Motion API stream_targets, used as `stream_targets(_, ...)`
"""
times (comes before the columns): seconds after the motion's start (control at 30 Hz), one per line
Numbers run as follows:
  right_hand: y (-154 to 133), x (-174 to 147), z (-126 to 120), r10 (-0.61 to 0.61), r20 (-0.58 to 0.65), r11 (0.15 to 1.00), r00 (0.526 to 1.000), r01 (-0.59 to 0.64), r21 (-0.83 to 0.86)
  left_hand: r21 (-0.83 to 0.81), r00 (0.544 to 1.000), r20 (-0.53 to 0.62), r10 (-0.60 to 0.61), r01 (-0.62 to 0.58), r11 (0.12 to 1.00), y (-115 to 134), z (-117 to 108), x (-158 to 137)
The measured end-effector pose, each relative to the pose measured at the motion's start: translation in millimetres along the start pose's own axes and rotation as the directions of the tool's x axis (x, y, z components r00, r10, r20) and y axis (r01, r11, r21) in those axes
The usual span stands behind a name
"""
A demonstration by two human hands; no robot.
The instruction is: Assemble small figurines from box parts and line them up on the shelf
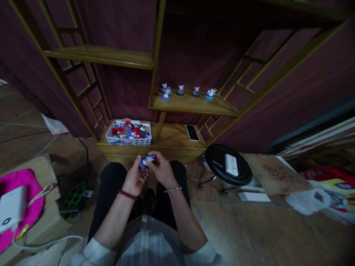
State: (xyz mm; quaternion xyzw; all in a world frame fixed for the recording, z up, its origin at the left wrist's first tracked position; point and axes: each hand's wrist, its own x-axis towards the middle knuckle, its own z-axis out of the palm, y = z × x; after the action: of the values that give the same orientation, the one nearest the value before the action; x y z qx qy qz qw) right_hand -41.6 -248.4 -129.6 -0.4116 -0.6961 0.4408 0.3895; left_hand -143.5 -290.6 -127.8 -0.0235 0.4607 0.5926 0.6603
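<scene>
A small figurine (146, 160) with purple-blue hair and a round purple base is held between my two hands above my knees. My left hand (135, 177) grips the base side, while my right hand (162, 170) pinches it near the head. Straight ahead, a white patterned cardboard box (129, 141) on the lower shelf holds several jumbled figurines with red, blue and dark parts. On the raised shelf (191, 105) several figurines stand upright; a purple one (166, 94) is at the left and a light blue one (211, 94) at the right.
A phone (192, 132) lies on the lower shelf, right of the upright. To my right is a black round stool (216, 162) bearing a white object (231, 164). At the left, a white power bank (12, 208) with a cable rests on pink cloth (34, 188).
</scene>
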Motion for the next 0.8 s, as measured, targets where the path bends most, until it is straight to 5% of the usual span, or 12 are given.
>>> stream_targets(0.8, -5.4, -2.6, 0.4, 0.027, -0.076, 0.994, 0.997, -0.034, -0.101, 0.004, 0.997, 0.002, 0.078, -0.078, 0.997, -0.9, 6.1, -10.0)
